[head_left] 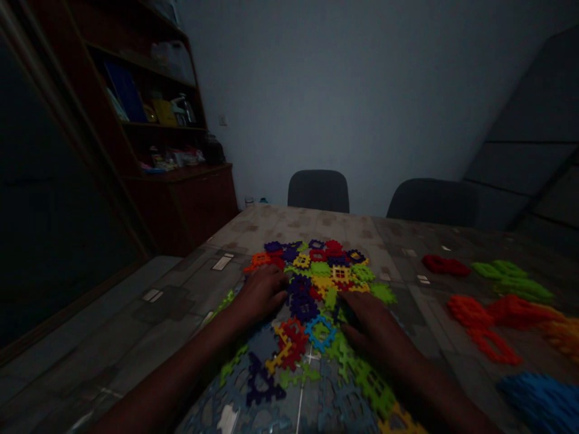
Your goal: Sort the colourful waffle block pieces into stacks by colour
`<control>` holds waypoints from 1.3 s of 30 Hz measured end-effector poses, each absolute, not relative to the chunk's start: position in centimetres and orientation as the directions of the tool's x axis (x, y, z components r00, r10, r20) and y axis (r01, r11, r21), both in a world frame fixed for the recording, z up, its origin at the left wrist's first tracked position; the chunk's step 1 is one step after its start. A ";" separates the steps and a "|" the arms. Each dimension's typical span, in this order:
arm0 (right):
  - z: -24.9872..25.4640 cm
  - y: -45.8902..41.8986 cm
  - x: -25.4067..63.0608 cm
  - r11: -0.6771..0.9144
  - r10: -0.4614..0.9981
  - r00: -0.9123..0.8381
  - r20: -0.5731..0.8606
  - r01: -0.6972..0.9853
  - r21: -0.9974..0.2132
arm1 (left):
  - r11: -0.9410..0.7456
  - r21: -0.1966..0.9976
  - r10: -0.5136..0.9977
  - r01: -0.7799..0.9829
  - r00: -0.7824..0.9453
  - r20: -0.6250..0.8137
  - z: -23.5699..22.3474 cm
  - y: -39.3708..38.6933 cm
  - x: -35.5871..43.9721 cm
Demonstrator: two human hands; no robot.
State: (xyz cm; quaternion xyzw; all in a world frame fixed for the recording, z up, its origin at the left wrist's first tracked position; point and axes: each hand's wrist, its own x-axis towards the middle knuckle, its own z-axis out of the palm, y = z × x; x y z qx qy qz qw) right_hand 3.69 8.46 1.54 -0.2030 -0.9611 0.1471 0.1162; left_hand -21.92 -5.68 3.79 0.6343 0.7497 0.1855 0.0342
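"Since the hands are apart, what do they touch?"

"Left hand [260, 295] and right hand [368, 322] lie palm-down on a heap of multicoloured plastic lattice pieces [319, 283] — gripping or not, I cannot tell."

"Farther?"

"Dark red plastic pieces [446, 265] — on the patterned table [312, 226]."

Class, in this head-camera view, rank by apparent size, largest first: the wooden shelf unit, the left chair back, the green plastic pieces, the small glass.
Wooden shelf unit; then left chair back and green plastic pieces, too alike to rank; smallest, the small glass.
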 end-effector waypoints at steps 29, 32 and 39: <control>3.6 8.0 4.0 0.894 0.391 -0.911 0.131 0.342 -0.289 | -0.075 0.488 0.952 0.870 -0.084 0.295 4.2 -5.3 -20.3; 3.6 8.0 4.0 0.896 0.386 -0.914 0.128 0.338 -0.288 | -0.076 0.499 0.949 0.863 -0.091 0.301 4.4 -5.4 -20.2; 3.8 8.1 4.0 0.895 0.382 -0.918 0.101 0.341 -0.286 | -0.065 0.615 0.946 0.786 -0.147 0.288 4.3 -5.4 -21.3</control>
